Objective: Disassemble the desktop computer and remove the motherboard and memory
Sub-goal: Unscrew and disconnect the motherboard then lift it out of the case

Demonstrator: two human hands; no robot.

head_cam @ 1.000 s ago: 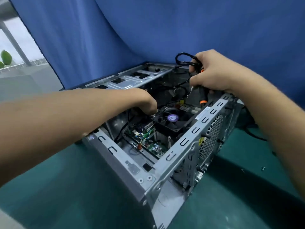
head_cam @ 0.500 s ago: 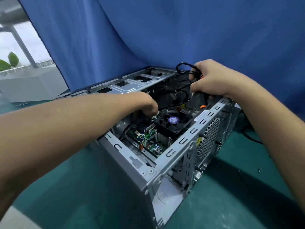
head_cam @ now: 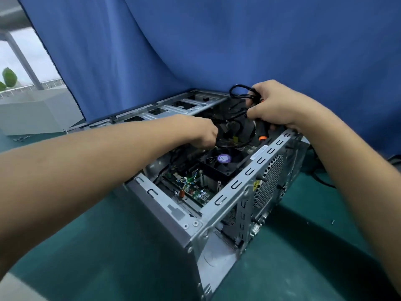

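Note:
An open grey computer case [head_cam: 173, 211] lies on its side on a green mat. Inside, the green motherboard [head_cam: 195, 190] shows beside a black CPU fan [head_cam: 223, 158] with a purple label. My left hand [head_cam: 206, 132] reaches into the case above the fan and grips a bundle of black cables [head_cam: 230, 132]. At the case's far upper edge my right hand [head_cam: 275, 105] holds a loop of black cable [head_cam: 239, 93] together with a black screwdriver with an orange collar [head_cam: 262, 132] that points down into the case. No memory stick can be made out.
The green mat [head_cam: 108, 257] covers the table. A blue cloth [head_cam: 217, 40] hangs right behind the case. Small screws lie on the mat at the right [head_cam: 333, 222] and far left [head_cam: 21, 139]. A black cable [head_cam: 323, 181] trails on the mat right of the case.
My left hand has moved from beside the fan up and toward the right, and now grips the black cables. My right hand keeps its hold on the cable loop and screwdriver.

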